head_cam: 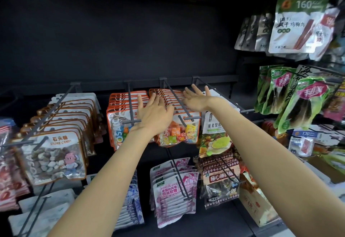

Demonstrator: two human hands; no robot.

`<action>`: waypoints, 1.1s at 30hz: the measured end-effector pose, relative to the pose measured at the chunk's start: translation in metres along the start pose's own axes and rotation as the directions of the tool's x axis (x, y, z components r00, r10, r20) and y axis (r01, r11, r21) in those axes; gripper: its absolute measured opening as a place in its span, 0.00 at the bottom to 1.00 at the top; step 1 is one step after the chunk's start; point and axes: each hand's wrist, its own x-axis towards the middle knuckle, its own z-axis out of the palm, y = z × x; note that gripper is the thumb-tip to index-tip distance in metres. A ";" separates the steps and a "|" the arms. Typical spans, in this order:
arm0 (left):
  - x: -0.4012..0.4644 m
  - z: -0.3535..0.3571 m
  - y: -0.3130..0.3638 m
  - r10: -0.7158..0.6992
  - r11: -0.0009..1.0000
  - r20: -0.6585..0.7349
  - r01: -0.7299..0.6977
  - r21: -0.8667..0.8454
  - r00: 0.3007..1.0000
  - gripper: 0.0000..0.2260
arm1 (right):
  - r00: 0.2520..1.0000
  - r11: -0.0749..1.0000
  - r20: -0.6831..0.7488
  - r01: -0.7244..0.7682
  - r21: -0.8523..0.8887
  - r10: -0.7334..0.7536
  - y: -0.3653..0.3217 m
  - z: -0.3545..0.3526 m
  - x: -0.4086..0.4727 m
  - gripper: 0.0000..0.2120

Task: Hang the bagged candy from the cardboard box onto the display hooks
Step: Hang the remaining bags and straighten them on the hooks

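Observation:
Orange-edged bags of mixed candy (pixel 177 134) hang in a packed row on a dark display hook (pixel 176 97) in the middle of the rack. My left hand (pixel 155 110) lies flat with straight fingers on the tops of these bags, left of the hook. My right hand (pixel 196 97) reaches in from the right with spread fingers against the back bags of the same row. Neither hand holds a bag. A second row of orange-edged bags (pixel 119 123) hangs just to the left. The cardboard box is not in view.
Stone candy bags (pixel 54 154) fill the hook at the left. Star candy bags (pixel 214 134) hang to the right, pink-and-white bags (pixel 171 192) and plum candy bags (pixel 222 179) below. Green snack bags (pixel 298 102) and white jerky bags (pixel 296 26) crowd the right side. The upper back panel is dark and bare.

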 end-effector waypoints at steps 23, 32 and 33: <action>-0.003 0.003 0.002 0.000 1.000 -0.070 -0.001 -0.006 0.998 0.25 | 0.997 0.993 -0.072 0.003 0.121 0.006 0.002 0.003 0.005 0.25; -0.003 0.006 0.002 -0.001 0.999 -0.150 -0.005 -0.038 0.989 0.25 | 0.995 0.990 -0.098 0.016 0.142 -0.002 0.003 0.002 0.002 0.25; -0.002 0.007 0.002 0.002 0.998 -0.176 -0.012 -0.055 0.984 0.24 | 0.994 0.988 -0.111 0.017 0.154 0.000 0.003 0.001 0.002 0.25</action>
